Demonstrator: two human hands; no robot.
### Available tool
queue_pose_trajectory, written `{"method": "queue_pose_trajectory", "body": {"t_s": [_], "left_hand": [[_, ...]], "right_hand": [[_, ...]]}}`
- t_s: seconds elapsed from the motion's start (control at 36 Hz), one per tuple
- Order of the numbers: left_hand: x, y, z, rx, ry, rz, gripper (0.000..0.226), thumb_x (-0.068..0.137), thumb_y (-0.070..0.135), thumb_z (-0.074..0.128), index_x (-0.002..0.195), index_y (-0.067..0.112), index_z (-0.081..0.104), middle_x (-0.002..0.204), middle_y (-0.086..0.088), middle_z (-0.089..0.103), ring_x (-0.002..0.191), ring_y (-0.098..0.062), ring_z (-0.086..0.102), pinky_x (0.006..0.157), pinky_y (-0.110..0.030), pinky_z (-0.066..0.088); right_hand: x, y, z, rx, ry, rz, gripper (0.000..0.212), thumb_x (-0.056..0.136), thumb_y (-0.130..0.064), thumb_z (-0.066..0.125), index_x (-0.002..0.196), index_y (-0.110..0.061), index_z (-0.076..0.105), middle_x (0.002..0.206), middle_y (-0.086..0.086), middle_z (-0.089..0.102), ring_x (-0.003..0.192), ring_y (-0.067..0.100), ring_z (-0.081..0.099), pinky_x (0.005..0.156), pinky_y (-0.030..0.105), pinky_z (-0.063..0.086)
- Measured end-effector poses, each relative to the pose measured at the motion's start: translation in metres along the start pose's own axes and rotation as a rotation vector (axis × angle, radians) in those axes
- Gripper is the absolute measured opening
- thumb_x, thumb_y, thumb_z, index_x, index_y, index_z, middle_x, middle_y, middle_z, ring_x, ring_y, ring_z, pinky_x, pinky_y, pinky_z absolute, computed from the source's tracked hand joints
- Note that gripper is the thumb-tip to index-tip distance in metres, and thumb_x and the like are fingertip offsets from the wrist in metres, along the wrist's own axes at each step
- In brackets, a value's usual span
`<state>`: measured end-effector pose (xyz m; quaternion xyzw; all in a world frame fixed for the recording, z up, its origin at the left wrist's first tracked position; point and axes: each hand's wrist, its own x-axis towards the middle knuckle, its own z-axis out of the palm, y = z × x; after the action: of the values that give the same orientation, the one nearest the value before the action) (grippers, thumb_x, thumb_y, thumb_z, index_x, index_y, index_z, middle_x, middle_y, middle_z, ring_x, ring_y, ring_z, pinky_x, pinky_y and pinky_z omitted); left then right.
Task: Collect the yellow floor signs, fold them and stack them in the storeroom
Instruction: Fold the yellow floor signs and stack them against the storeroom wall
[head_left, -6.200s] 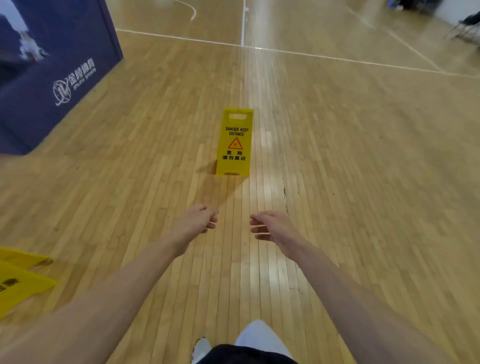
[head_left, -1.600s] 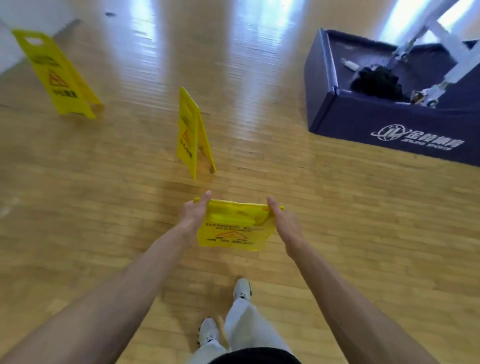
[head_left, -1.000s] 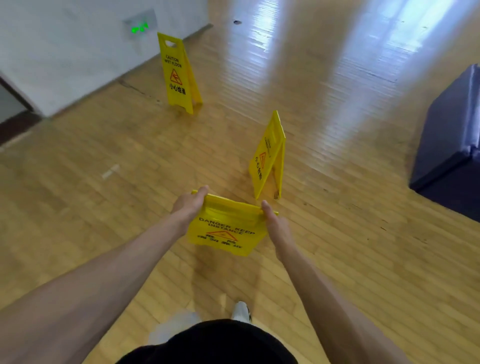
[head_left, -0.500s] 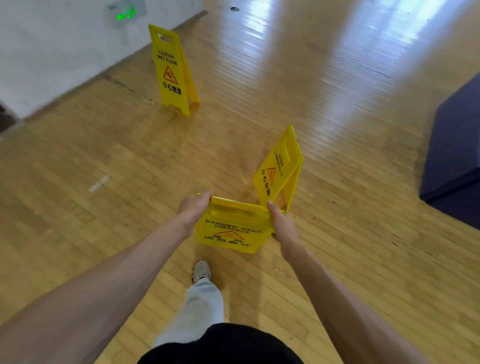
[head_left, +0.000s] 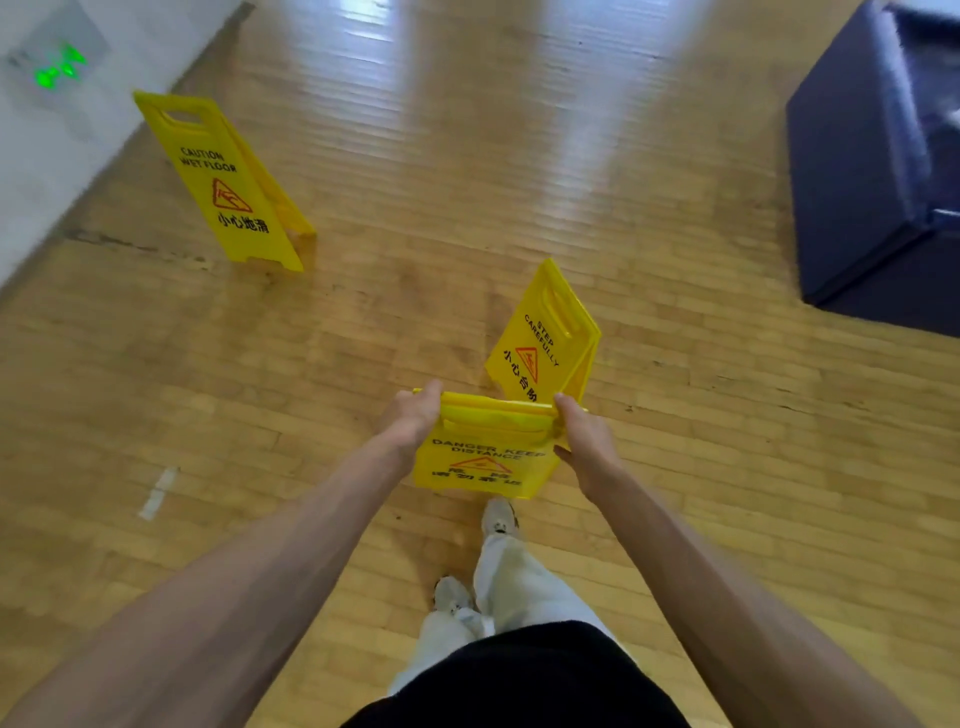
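Item 1, folded sign (head_left: 483, 462): yellow, lettered "DANGER KEEP DISTANCE", closed flat and hanging in the air in front of the person, above the wooden floor (head_left: 675, 467) and just ahead of a white shoe (head_left: 497, 517).
Item 2, left hand (head_left: 410, 415): gripping the folded sign's top left corner, its fingers (head_left: 431, 389) curling over the upper edge.
Item 3, right hand (head_left: 584, 441): gripping the top right corner, its fingers (head_left: 563, 402) wrapping round that edge.
Item 4, second sign (head_left: 540, 343): "STEP CAREFULLY", standing opened on the floor just beyond the folded sign, its foot hiding behind it.
Item 5, third sign (head_left: 223, 192): "CAUTION WET FLOOR", standing opened to the left, near the white wall (head_left: 31, 156).
Item 6, dark blue block (head_left: 857, 182): sitting on the floor at the far right.
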<state>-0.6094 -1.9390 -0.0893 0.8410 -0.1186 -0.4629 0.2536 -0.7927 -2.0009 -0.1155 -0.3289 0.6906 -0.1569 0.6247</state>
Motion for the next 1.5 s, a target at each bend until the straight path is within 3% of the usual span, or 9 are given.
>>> {"method": "queue_pose_trajectory", "body": {"t_s": [0.28, 0.53, 0.72, 0.83, 0.94, 1.06, 1.19, 1.25, 1.5], "left_hand": [[0.084, 0.082, 0.035, 0.039, -0.101, -0.053, 0.05, 0.091, 0.043, 0.043, 0.119, 0.003, 0.054, 0.125, -0.016, 0.057, 0.117, -0.035, 0.053, 0.103, -0.045, 0.044], [0.131, 0.138, 0.059, 0.253, -0.101, 0.012, 0.039, 0.093, 0.034, 0.042, 0.109, 0.002, 0.057, 0.09, -0.01, 0.05, 0.085, -0.028, 0.046, 0.07, -0.031, 0.032], [0.176, 0.163, 0.077, 0.323, -0.139, 0.031, 0.048, 0.091, 0.03, 0.041, 0.123, -0.003, 0.054, 0.08, -0.006, 0.044, 0.072, -0.021, 0.039, 0.057, -0.031, 0.027], [0.209, 0.172, 0.087, 0.36, -0.202, 0.006, 0.018, 0.087, 0.027, 0.042, 0.082, 0.013, 0.052, 0.083, -0.007, 0.043, 0.073, -0.022, 0.038, 0.068, -0.03, 0.031], [0.25, 0.175, 0.101, 0.419, -0.259, -0.032, 0.016, 0.085, 0.03, 0.043, 0.082, 0.015, 0.047, 0.074, -0.002, 0.04, 0.079, -0.022, 0.04, 0.074, -0.033, 0.032], [0.287, 0.181, 0.118, 0.51, -0.323, -0.04, 0.017, 0.084, 0.031, 0.043, 0.083, 0.015, 0.046, 0.082, -0.005, 0.04, 0.073, -0.02, 0.037, 0.067, -0.031, 0.031], [0.32, 0.184, 0.146, 0.539, -0.406, -0.018, 0.041, 0.089, 0.029, 0.041, 0.12, 0.004, 0.053, 0.102, -0.01, 0.043, 0.084, -0.024, 0.045, 0.074, -0.032, 0.035], [0.331, 0.186, 0.156, 0.561, -0.398, -0.038, 0.052, 0.09, 0.029, 0.04, 0.132, -0.002, 0.046, 0.125, -0.015, 0.055, 0.112, -0.031, 0.054, 0.093, -0.04, 0.042], [0.368, 0.198, 0.192, 0.61, -0.404, 0.029, 0.06, 0.099, 0.043, 0.02, 0.146, 0.008, 0.033, 0.151, -0.015, 0.037, 0.138, -0.034, 0.037, 0.112, -0.048, 0.03]], "right_hand": [[0.073, -0.037, 0.003, 0.078, 0.109, 0.084, 0.04, 0.089, -0.048, 0.059, 0.107, -0.012, 0.061, 0.109, 0.01, 0.062, 0.105, 0.029, 0.059, 0.1, 0.052, 0.049], [0.116, -0.051, 0.011, 0.171, 0.135, 0.174, 0.035, 0.087, -0.048, 0.058, 0.088, -0.013, 0.061, 0.086, 0.003, 0.056, 0.091, 0.025, 0.056, 0.098, 0.053, 0.049], [0.148, -0.057, 0.028, 0.29, 0.17, 0.238, 0.041, 0.089, -0.046, 0.057, 0.11, -0.011, 0.059, 0.094, 0.0, 0.056, 0.107, 0.026, 0.056, 0.102, 0.051, 0.046], [0.172, -0.058, 0.042, 0.341, 0.201, 0.3, 0.068, 0.079, -0.057, 0.056, 0.128, -0.01, 0.052, 0.119, 0.007, 0.055, 0.121, 0.031, 0.053, 0.105, 0.053, 0.043], [0.198, -0.055, 0.054, 0.393, 0.23, 0.378, 0.075, 0.077, -0.058, 0.057, 0.135, -0.01, 0.052, 0.123, 0.007, 0.056, 0.124, 0.031, 0.054, 0.104, 0.053, 0.044], [0.24, -0.034, 0.064, 0.515, 0.268, 0.442, 0.09, 0.057, -0.066, 0.062, 0.13, -0.014, 0.056, 0.113, 0.0, 0.05, 0.116, 0.024, 0.056, 0.105, 0.053, 0.046], [0.257, -0.048, 0.067, 0.567, 0.28, 0.464, 0.045, 0.086, -0.048, 0.06, 0.115, -0.013, 0.064, 0.105, 0.002, 0.055, 0.083, 0.011, 0.051, 0.098, 0.045, 0.048], [0.269, -0.045, 0.069, 0.576, 0.3, 0.469, 0.031, 0.091, -0.042, 0.057, 0.103, -0.015, 0.065, 0.104, 0.003, 0.058, 0.082, 0.011, 0.052, 0.1, 0.046, 0.048], [0.304, -0.039, 0.073, 0.571, 0.335, 0.501, 0.076, 0.093, -0.066, 0.038, 0.149, -0.014, 0.038, 0.153, 0.006, 0.041, 0.137, 0.027, 0.044, 0.11, 0.049, 0.042]]}}
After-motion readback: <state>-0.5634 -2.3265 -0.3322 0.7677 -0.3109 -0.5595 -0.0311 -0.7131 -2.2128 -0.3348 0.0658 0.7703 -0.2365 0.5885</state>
